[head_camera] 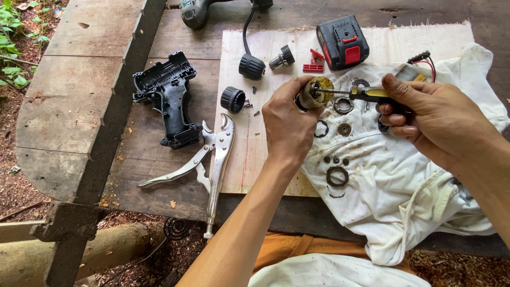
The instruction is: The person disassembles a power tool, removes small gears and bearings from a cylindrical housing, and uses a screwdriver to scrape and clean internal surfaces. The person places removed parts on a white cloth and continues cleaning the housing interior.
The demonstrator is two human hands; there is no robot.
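Head view: left hand [289, 125] grips a round greasy gear case [315, 92] over the white cloth [393, 175] near the counter's front edge. Right hand [435, 119] clenches a yellow-handled screwdriver [366, 94], its tip inside the case.

Soft, even daylight, faint shadows, sharp focus throughout, with slight wide-angle bending at the edges.

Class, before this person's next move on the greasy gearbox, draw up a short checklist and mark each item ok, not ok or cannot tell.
1. Left hand grips the gearbox firmly: ok.
2. Right hand holds the screwdriver: ok.
3. Screwdriver tip seated inside the gearbox: cannot tell.
4. Loose rings and small gears lie on the white cloth, none at the edge: ok.
5. Pliers clear of both hands: ok.
6. Screws gathered together: not ok, scattered on the board.
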